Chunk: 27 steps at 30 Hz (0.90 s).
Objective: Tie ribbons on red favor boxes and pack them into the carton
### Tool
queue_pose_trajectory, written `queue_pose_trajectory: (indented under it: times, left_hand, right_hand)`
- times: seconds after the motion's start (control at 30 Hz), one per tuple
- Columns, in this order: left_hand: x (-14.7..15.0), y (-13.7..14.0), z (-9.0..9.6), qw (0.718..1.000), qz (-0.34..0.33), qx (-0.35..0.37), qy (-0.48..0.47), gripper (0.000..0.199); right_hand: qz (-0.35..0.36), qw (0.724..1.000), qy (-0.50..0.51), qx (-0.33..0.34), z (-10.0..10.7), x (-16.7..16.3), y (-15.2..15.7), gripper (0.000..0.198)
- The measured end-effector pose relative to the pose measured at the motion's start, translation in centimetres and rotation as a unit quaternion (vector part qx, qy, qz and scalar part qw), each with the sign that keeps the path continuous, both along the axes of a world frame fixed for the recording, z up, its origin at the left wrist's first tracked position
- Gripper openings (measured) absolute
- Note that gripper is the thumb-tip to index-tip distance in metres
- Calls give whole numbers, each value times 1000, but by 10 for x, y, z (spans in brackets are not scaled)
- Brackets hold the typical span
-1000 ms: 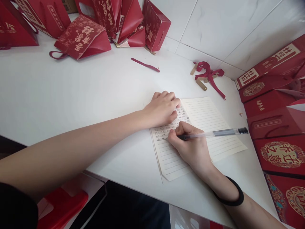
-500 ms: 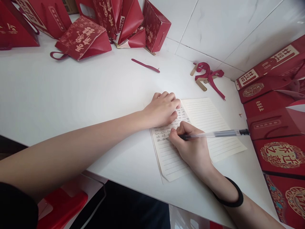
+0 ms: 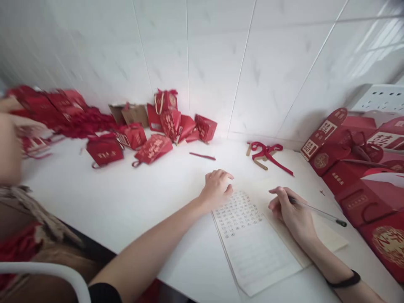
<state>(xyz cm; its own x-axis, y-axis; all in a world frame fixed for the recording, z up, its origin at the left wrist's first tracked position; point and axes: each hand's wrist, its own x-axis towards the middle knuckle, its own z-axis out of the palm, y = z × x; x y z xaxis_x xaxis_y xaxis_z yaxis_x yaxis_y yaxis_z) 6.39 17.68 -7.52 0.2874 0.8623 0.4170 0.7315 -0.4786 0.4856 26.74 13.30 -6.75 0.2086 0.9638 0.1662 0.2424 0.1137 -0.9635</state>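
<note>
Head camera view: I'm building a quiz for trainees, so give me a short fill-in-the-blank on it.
1. The right hand holds a ____.
2. The left hand rests at the top of a lined ____.
3. The gift boxes by the wall are ____ in colour.

Missing words: pen; page; red

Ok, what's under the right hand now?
The right hand, holding a pen, rests on the notebook's blank right page. Whatever part of the page lies beneath the hand is covered.

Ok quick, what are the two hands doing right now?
Left hand: curled loosely, fingertips resting on the top corner of the notebook page, holding nothing.
Right hand: closed around the pen.
</note>
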Motion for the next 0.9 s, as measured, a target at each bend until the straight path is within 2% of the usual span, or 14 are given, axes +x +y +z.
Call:
queue_pose_trajectory:
  times: [0.07,0.17,0.27,0.33,0.47,0.6,0.77,0.9]
  left_hand:
    - [-13,9,4,996,74,51,-18,26]
    - [-37,19,7,969,221,104,-38,32]
    - [-67,24,5,934,339,111,23,34]
    - [-93,26,4,917,378,113,63,35]
    - [-157,21,12,901,400,108,132,37]
    - [-213,11,28,907,354,77,216,36]
    - [-250,6,47,917,316,20,242,23]
    - [-264,6,58,917,347,-28,194,22]
  right_hand:
    - [3,999,21,-29,-4,4,7,52]
    - [24,998,28,-49,-8,5,12,54]
    - [47,997,12,-56,-9,4,13,53]
    - [54,997,0,-64,-9,4,13,51]
    - [62,995,-17,-70,-10,3,15,50]
    - [64,996,-18,-67,-11,1,16,52]
    - [69,996,-26,-59,-12,0,18,52]
    - [64,996,-20,-65,-12,1,17,52]
